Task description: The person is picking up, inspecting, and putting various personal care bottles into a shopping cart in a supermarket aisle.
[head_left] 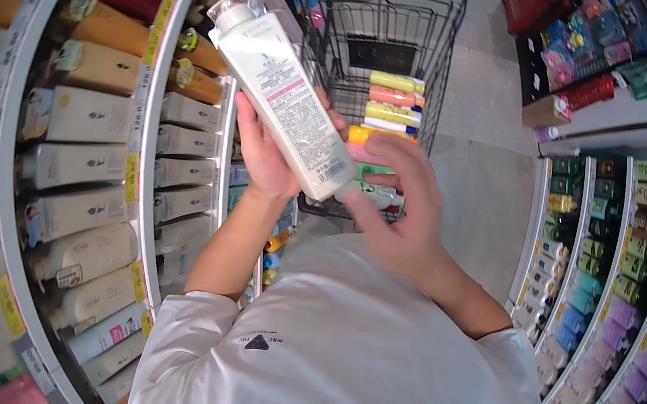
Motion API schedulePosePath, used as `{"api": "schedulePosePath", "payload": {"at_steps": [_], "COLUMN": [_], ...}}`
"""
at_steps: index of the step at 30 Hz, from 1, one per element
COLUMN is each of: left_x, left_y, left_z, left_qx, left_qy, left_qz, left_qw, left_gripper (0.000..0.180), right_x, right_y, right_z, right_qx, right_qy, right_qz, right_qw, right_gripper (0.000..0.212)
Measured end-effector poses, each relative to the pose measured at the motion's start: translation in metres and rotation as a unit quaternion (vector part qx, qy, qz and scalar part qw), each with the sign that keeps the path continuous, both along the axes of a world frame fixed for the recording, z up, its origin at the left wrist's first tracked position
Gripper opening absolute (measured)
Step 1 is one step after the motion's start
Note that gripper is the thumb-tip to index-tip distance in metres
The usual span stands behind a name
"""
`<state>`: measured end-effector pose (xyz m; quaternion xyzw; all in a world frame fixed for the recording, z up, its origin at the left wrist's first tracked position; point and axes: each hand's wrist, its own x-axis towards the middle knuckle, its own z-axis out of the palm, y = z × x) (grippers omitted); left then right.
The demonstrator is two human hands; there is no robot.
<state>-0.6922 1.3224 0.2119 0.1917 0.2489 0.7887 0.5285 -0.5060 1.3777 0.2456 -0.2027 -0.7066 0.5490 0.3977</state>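
A tall white pump bottle (284, 100) is tilted in front of me, its pump head at the upper left and its base at the lower right. Fine print and a pink band cover the side facing me. My left hand (272, 153) is wrapped round the bottle from behind, thumb along its left edge. Close to the bottle's base is my right hand (402, 205), blurred by motion, with its fingers apart and curved. Whether its thumb touches the base I cannot tell.
A black wire shopping cart (385, 11) stands ahead, with several colourful bottles (395, 96) lying in it. Shelves of bottles (83, 162) rise close on the left, price tags along their edges. More stocked shelves (577, 265) line the right side. Grey tiled floor (492, 194) lies between.
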Motion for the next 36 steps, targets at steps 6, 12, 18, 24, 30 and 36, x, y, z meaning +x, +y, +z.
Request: {"api": "schedulePosePath", "payload": {"at_steps": [6, 12, 18, 24, 30, 36], "left_x": [0.011, -0.024, -0.057, -0.049, -0.054, -0.055], "left_y": [-0.024, -0.004, 0.085, 0.148, 0.154, 0.141], "left_z": [-0.089, -0.234, -0.29, -0.34, -0.371, -0.39], "left_qx": [-0.317, -0.452, -0.328, -0.127, -0.116, -0.159], "left_qy": [0.015, 0.088, 0.711, 0.896, 0.859, 0.808], "left_qz": [-0.005, -0.083, -0.147, -0.23, -0.225, -0.183], "left_qw": [0.948, 0.884, 0.604, 0.359, 0.445, 0.537], "left_gripper": [0.059, 0.053, 0.068, 0.067, 0.062, 0.047], "right_x": [0.035, 0.046, 0.08, 0.08, 0.075, 0.069], "right_y": [-0.004, -0.017, -0.018, -0.009, -0.006, 0.001], "right_z": [-0.104, -0.167, -0.251, -0.258, -0.265, -0.273], "right_qx": [-0.133, -0.189, -0.134, -0.171, -0.189, -0.165], "right_qy": [-0.189, -0.36, -0.462, -0.486, -0.504, -0.5], "right_qz": [0.02, 0.031, -0.035, -0.082, -0.086, -0.065], "right_qw": [0.973, 0.913, 0.876, 0.853, 0.838, 0.848], "right_gripper": [0.038, 0.049, 0.041, 0.035, 0.034, 0.033]}}
